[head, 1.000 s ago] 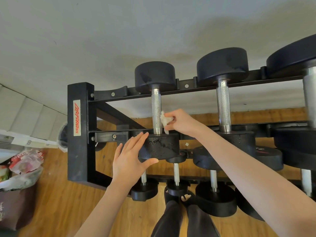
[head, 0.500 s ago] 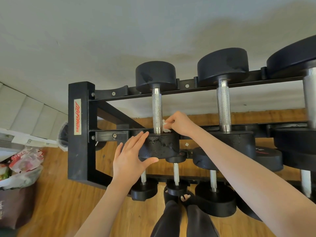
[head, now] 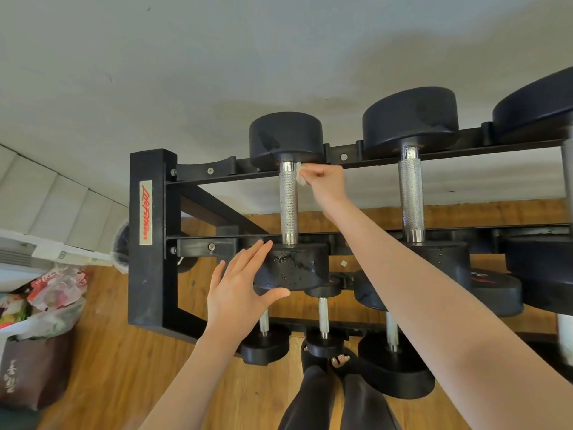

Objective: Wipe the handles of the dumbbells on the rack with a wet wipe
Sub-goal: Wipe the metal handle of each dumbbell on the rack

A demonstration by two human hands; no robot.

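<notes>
One handle [head: 288, 203], mid-frame, is being wiped: wipe [head: 299, 172] pinched by right hand [head: 325, 181] at its top; left hand [head: 240, 287], fingers spread, steadies the weight [head: 294, 268]. Other handles are judged left.

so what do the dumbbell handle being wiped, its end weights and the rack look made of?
Handle: bright metal, likely chromed steel, with cross-hatched knurling and smooth shiny ends. End weight: matte black, probably rubber or urethane coated; wet droplets sit on it. Rack: square-section metal, black painted, scuffed, with bolted joints and a label.
</notes>
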